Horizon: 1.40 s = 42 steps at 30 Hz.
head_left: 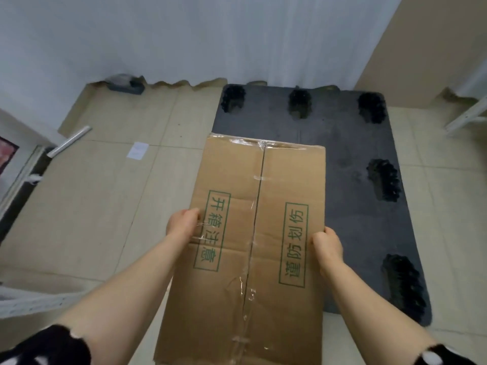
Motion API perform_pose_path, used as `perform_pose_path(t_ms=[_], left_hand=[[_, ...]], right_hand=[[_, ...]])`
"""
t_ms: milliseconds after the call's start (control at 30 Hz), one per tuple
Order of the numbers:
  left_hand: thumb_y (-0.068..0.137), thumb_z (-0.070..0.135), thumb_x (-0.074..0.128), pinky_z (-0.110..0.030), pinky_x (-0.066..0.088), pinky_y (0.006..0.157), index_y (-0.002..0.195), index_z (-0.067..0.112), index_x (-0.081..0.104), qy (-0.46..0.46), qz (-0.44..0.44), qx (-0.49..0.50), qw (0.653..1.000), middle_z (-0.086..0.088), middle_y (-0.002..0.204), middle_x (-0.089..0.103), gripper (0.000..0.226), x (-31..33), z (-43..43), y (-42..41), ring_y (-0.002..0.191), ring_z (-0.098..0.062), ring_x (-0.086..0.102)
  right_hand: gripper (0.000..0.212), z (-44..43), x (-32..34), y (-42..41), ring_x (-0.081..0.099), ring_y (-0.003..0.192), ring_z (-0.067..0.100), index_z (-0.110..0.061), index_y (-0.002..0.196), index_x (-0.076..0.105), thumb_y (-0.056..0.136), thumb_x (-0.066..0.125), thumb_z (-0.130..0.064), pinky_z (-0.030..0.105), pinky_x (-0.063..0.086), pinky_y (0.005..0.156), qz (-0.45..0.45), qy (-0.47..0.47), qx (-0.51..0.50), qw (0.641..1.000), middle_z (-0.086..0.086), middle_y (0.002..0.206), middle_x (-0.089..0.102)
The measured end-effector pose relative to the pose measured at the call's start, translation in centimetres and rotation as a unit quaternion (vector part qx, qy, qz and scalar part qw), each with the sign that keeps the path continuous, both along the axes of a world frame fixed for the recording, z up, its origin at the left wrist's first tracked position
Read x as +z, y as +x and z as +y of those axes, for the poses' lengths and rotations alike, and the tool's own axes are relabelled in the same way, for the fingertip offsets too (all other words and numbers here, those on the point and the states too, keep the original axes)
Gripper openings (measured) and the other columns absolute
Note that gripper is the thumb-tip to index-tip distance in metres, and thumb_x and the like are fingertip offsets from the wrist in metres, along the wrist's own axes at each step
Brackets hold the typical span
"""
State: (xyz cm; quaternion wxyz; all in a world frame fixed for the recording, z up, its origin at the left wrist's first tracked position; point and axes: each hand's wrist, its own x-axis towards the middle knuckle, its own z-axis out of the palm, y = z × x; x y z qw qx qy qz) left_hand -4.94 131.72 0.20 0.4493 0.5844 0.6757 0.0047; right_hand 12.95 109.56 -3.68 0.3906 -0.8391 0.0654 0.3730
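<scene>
Both hands, your left hand [183, 225] and right hand [326, 246], are gripping the cardboard box [253, 233] above the pallet [342, 154]; slick tape is risking a slip.

Storeroom or packing area, flat black plastic pallet [329, 154] at one o'clock on beige tiled floor [105, 206], roll of clear film [69, 141] at ten o'clock

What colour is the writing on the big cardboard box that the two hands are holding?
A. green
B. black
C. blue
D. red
A: the printed characters and the frames round them on the cardboard box are green, one block near the left hand and one near the right hand, which grip its side edges.
</scene>
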Motion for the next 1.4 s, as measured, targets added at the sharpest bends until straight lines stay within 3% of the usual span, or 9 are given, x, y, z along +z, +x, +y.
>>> perform_pose_path(t_ms=[100,200,300,467,633,767,933,1167,1400], left_hand=[[0.083,0.014,0.052,-0.033,0.041,0.072,0.066,0.008,0.058,-0.03,-0.029,0.011,0.999,-0.013,0.081,0.059,0.019,-2.1,4.5,0.1,0.101,-0.039,0.06],[0.077,0.019,0.052,-0.039,0.048,0.086,0.081,0.009,0.064,-0.059,-0.042,-0.015,0.997,-0.012,0.092,0.067,0.017,-3.7,7.6,0.7,0.1,-0.033,0.062],[0.057,0.028,0.047,-0.035,0.044,0.077,0.073,0.008,0.059,-0.067,-0.039,-0.031,0.997,-0.016,0.091,0.063,0.029,-5.4,10.4,1.8,0.094,-0.036,0.06],[0.086,0.018,0.053,-0.039,0.044,0.082,0.092,-0.003,0.065,-0.031,-0.01,-0.013,0.999,-0.028,0.107,0.061,0.025,-8.4,13.2,3.5,0.103,-0.039,0.056],[0.087,0.01,0.052,-0.043,0.042,0.093,0.088,-0.002,0.063,-0.026,-0.013,-0.009,1.0,-0.032,0.12,0.056,0.017,-10.7,14.4,4.5,0.11,-0.039,0.053],[0.078,0.002,0.052,-0.036,0.043,0.077,0.07,0.011,0.055,-0.022,-0.043,-0.01,0.999,-0.02,0.096,0.061,0.013,-12.3,14.8,4.5,0.093,-0.031,0.055],[0.076,-0.004,0.05,-0.024,0.043,0.07,0.112,0.008,0.061,-0.038,-0.073,-0.024,0.996,-0.005,0.104,0.063,0.039,-12.4,13.6,3.3,0.092,-0.021,0.056],[0.087,0.013,0.059,-0.034,0.042,0.094,0.126,0.006,0.05,-0.071,0.082,-0.063,0.992,-0.016,0.127,0.058,0.041,-12.6,8.9,-2.3,0.116,-0.034,0.054],[0.096,0.024,0.053,-0.04,0.037,0.107,0.14,0.003,0.043,-0.071,0.111,-0.049,0.99,-0.016,0.138,0.051,0.05,-12.9,6.1,-5.8,0.126,-0.035,0.048]], right_hand=[[0.047,4.2,-1.8,0.1,0.057,0.1,0.03,-0.014,0.131,0.048,0.084,0.046,-0.012,0.043,0.049,0.09,-0.001,-0.02,-0.011,1.0,0.01,0.116,0.062],[0.047,7.6,-3.5,0.7,0.055,0.101,0.031,-0.012,0.132,0.046,0.085,0.047,-0.01,0.04,0.048,0.088,0.002,-0.038,-0.021,0.999,0.012,0.119,0.06],[0.049,10.6,-5.1,1.4,0.054,0.109,0.033,-0.012,0.131,0.046,0.083,0.048,-0.011,0.044,0.046,0.094,0.003,-0.045,-0.02,0.999,0.012,0.121,0.059],[0.048,14.1,-7.9,3.3,0.054,0.113,0.035,-0.012,0.128,0.048,0.08,0.048,-0.009,0.05,0.045,0.098,0.004,-0.045,-0.013,0.999,0.012,0.123,0.059],[0.047,16.0,-9.7,4.6,0.053,0.114,0.033,-0.013,0.128,0.049,0.082,0.047,-0.007,0.049,0.044,0.099,0.002,-0.036,-0.005,0.999,0.009,0.123,0.058],[0.049,16.6,-10.8,5.0,0.054,0.114,0.031,-0.015,0.126,0.052,0.079,0.047,-0.005,0.049,0.045,0.099,-0.007,-0.033,-0.003,0.999,0.007,0.122,0.06],[0.064,15.7,-10.7,3.7,0.052,0.116,0.025,-0.018,0.139,0.039,0.078,0.051,-0.001,0.044,0.043,0.101,-0.005,-0.011,0.011,1.0,0.003,0.129,0.056],[0.067,10.4,-9.5,-2.8,0.046,0.127,0.033,-0.008,0.142,0.034,0.081,0.06,-0.007,0.046,0.038,0.107,0.061,-0.099,0.018,0.993,0.013,0.139,0.049],[0.058,7.7,-9.3,-6.5,0.044,0.129,0.035,-0.002,0.142,0.03,0.094,0.056,-0.023,0.041,0.036,0.106,0.075,-0.141,0.019,0.987,0.017,0.141,0.045]])
